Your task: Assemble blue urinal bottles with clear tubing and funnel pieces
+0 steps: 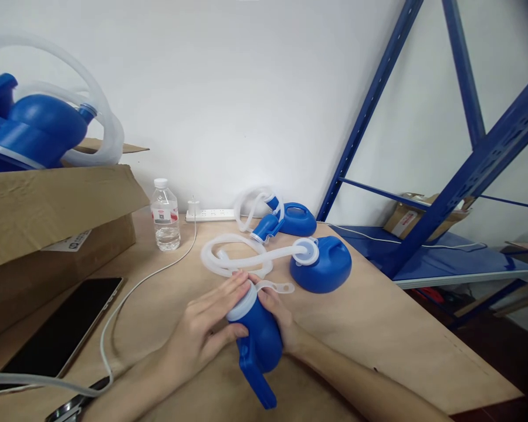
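A blue plastic urinal bottle (266, 334) with a handle (256, 378) is held tilted between my two hands above the wooden table. My left hand (205, 319) is closed on its upper end, fingers across the white cap (245, 302) and thumb against the blue body. My right hand (282, 316) wraps its far right side, with some fingers hidden behind it. A translucent strap (276, 286) sticks out from the cap. Just beyond lies a second blue urinal bottle (328, 269), its white mouth joined to a coiled clear tube (233, 240).
Farther back lies another blue bottle (297, 220) with a tube. An open cardboard box (61, 217) of blue bottles (48, 126) stands left. Nearby are a water bottle (165, 217), power strip (215, 215), dark tablet (61, 331) and cable (136, 287). Blue shelving (457, 176) is right.
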{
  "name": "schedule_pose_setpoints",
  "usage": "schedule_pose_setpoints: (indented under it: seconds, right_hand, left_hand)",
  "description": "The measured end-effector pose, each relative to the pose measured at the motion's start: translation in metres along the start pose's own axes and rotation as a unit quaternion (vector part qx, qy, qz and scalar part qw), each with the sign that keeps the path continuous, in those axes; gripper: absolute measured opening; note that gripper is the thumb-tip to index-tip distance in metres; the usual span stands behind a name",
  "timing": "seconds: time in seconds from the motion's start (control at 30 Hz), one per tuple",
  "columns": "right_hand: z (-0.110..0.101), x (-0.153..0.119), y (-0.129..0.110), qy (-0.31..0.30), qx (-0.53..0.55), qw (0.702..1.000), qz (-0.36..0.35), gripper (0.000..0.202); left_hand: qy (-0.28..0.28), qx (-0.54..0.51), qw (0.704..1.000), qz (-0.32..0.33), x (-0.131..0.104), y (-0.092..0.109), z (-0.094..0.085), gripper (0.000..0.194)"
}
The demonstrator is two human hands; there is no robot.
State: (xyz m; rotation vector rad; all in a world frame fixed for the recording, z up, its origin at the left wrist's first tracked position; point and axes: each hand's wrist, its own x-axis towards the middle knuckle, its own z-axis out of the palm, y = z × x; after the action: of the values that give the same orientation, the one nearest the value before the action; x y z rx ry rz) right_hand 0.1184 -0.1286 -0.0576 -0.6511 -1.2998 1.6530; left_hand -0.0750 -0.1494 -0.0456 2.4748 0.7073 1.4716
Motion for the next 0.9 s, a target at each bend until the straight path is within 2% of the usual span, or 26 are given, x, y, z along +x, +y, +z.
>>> schedule_pose_setpoints:
  seconds: [0.1, 0.2, 0.27, 0.33, 0.4, 0.47, 0.57, 0.63, 0.77, 0.83, 0.9]
  right_hand:
    - [0.002, -0.001, -0.010, -0.042, -0.017, 0.999, -0.003, 0.069]
    - [0.002, 0.003, -0.015, -0.052, -0.009, 0.999, -0.001, 0.063]
    - [0.000, 0.007, -0.016, -0.035, -0.010, 0.999, -0.005, 0.058]
    - [-0.004, 0.009, -0.016, -0.039, -0.030, 0.999, -0.014, 0.058]
    - [-0.008, 0.010, -0.016, -0.077, -0.051, 0.996, -0.021, 0.066]
    - [-0.010, 0.010, -0.013, -0.128, -0.055, 0.990, -0.023, 0.080]
    - [-0.007, 0.008, -0.005, -0.175, -0.056, 0.983, -0.025, 0.112]
    - [-0.001, 0.005, -0.001, -0.153, -0.088, 0.984, -0.026, 0.119]
    - [0.005, 0.000, -0.002, -0.081, -0.125, 0.989, -0.010, 0.090]
    - [0.002, 0.000, -0.006, -0.082, -0.127, 0.989, 0.000, 0.079]
    - [-0.003, 0.000, -0.011, -0.100, -0.108, 0.989, 0.012, 0.080]
  left_hand:
    - [0.007, 0.015, 0.999, 0.030, -0.002, 0.002, 0.003, 0.067]
    - [0.019, 0.036, 0.999, 0.017, -0.002, 0.000, 0.004, 0.064]
    - [0.041, 0.047, 0.998, -0.026, 0.000, -0.002, 0.002, 0.056]
    - [0.087, 0.056, 0.990, -0.097, 0.004, -0.005, -0.004, 0.046]
    - [0.133, 0.066, 0.975, -0.167, 0.006, -0.007, -0.011, 0.039]
    - [0.151, 0.066, 0.965, -0.205, 0.007, -0.008, -0.016, 0.039]
    - [0.143, 0.050, 0.964, -0.220, 0.007, -0.006, -0.016, 0.038]
    - [0.137, 0.030, 0.962, -0.236, 0.008, -0.002, -0.013, 0.038]
    - [0.111, -0.056, 0.951, -0.283, 0.013, 0.002, -0.012, 0.035]
    - [0.090, -0.117, 0.946, -0.289, 0.014, -0.001, -0.016, 0.037]
    - [0.053, -0.190, 0.941, -0.275, 0.013, -0.006, -0.023, 0.040]
